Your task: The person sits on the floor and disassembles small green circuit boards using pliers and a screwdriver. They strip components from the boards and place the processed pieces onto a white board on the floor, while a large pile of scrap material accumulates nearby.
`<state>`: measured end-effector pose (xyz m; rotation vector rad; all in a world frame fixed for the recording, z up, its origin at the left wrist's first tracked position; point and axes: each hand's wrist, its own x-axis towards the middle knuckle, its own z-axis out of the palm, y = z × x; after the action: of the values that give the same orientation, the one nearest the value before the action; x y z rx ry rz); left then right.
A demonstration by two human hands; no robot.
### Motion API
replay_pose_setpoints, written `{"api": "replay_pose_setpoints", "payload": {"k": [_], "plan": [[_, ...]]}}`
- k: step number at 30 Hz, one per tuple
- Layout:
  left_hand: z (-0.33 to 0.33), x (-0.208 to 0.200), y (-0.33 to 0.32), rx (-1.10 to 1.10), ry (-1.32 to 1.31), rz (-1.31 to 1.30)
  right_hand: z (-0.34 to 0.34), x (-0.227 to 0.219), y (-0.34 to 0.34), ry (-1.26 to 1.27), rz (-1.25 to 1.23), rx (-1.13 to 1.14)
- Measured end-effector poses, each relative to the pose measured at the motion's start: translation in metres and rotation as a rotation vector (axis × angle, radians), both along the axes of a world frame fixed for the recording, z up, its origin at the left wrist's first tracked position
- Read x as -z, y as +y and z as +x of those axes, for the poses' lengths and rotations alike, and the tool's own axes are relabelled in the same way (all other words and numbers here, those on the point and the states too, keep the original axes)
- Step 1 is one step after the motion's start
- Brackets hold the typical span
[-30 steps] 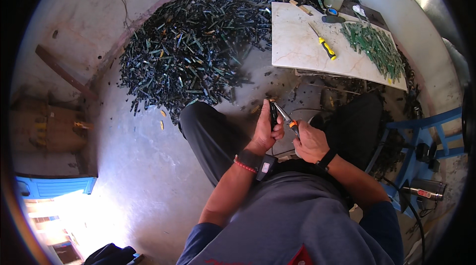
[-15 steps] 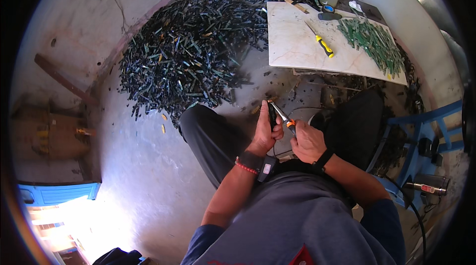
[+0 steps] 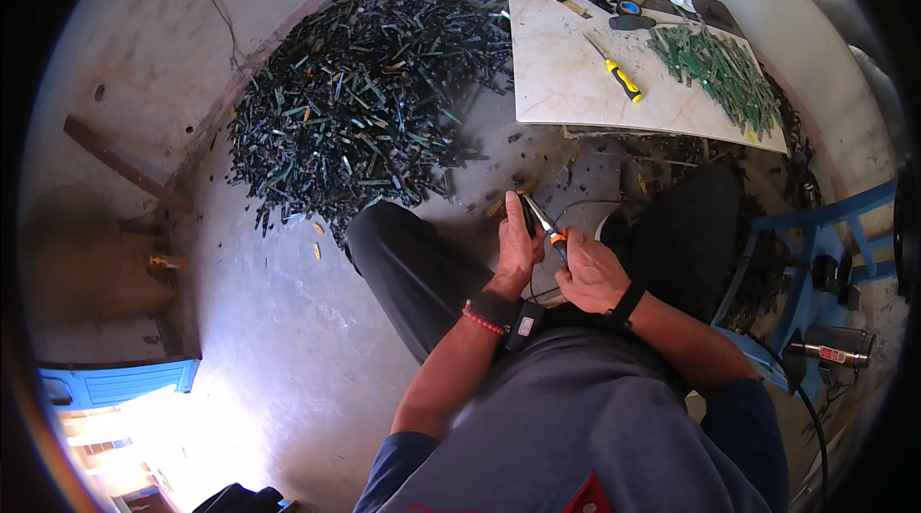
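My left hand (image 3: 516, 249) is closed round a narrow dark strip (image 3: 529, 214), its thumb pointing up along it. Most of the strip is hidden by the fingers. In my right hand (image 3: 593, 275) is a pair of long-nosed pliers (image 3: 543, 220) with orange and black handles. Their metal jaws reach to the upper end of the strip; whether they grip it is too small to tell. Both hands are close together above my lap, between my bent knees.
Ahead to the left lies a large heap of dark strips (image 3: 355, 120). A pale board (image 3: 556, 77) at the front right bears a yellow-black screwdriver (image 3: 624, 81) and green strips (image 3: 715, 72). A blue chair (image 3: 815, 225) and a steel flask (image 3: 837, 347) are at my right.
The strip shows less beside my left thumb now, as the left hand has turned slightly. The pliers stay by its upper end. The whole view has shifted a little.
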<state>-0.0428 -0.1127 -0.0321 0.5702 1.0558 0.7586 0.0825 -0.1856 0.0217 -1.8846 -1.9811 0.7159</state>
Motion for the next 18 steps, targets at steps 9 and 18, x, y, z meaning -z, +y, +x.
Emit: {"api": "replay_pose_setpoints", "payload": {"k": [9,18], "plan": [[0.003,0.004,0.000,0.018,0.144,0.111,-0.002,-0.011,0.001,0.114,-0.204,0.104],[-0.007,0.001,-0.005,0.105,-0.026,-0.011,0.010,0.026,0.000,-0.020,-0.037,0.043]]}}
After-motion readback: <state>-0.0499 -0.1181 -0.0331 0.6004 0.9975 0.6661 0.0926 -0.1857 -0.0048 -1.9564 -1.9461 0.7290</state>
